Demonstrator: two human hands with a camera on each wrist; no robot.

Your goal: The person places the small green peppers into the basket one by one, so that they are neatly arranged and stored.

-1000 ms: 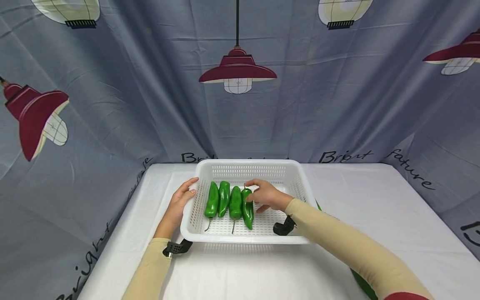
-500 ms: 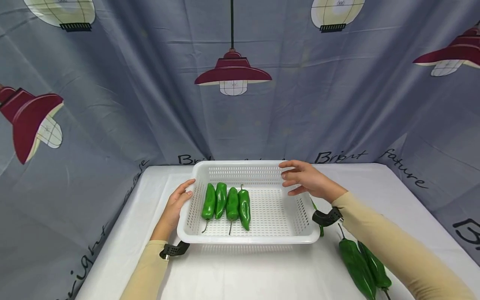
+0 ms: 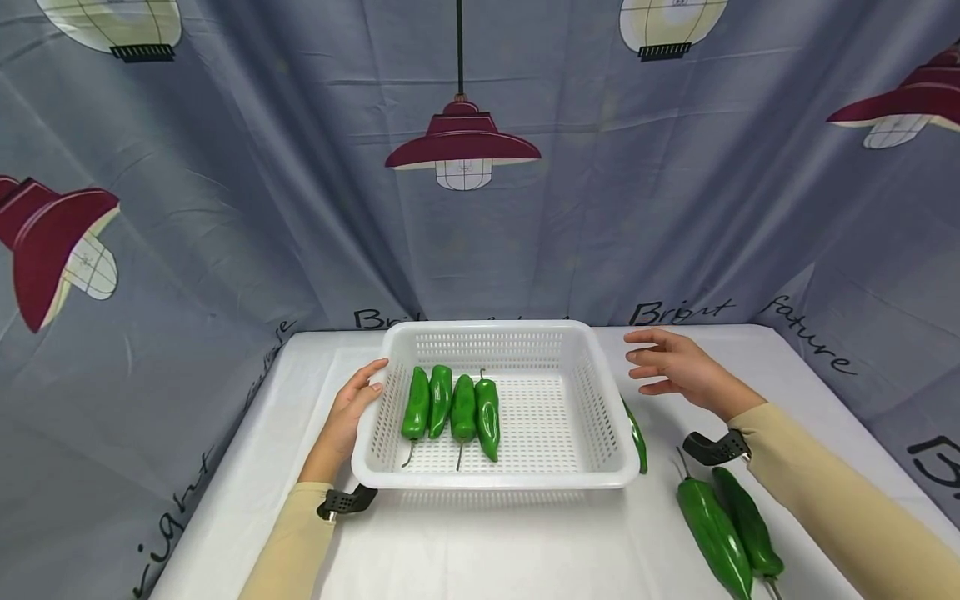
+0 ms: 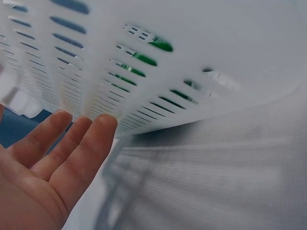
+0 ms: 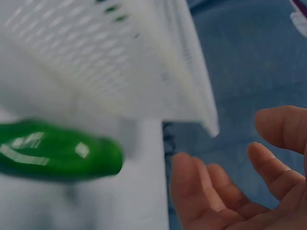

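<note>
A white perforated plastic basket (image 3: 525,481) holds several green peppers (image 3: 462,408) lying side by side in its left half. My left hand (image 3: 347,417) rests at the basket's left rim; in the left wrist view its fingers (image 4: 86,158) are fairly straight, their tips at the slotted outer wall. To the right of the basket, my right hand (image 3: 682,367) hovers with fingers spread and nothing in them. One green pepper (image 3: 636,437) lies beside the basket's right wall, partly hidden by it; a green pepper shows large and blurred (image 5: 57,151) in the right wrist view.
Two larger green peppers (image 3: 716,537) lie on the white-covered table (image 3: 510,550) at the front right, near the right forearm. Behind the table hangs a grey-blue curtain (image 3: 315,208) printed with lamps and lettering. Each wrist wears a black strap (image 3: 716,447).
My right hand has left the rightmost pepper in the basket and moved right, out past the basket's right rim. The left hand stays at the left rim. The view has shifted slightly.
</note>
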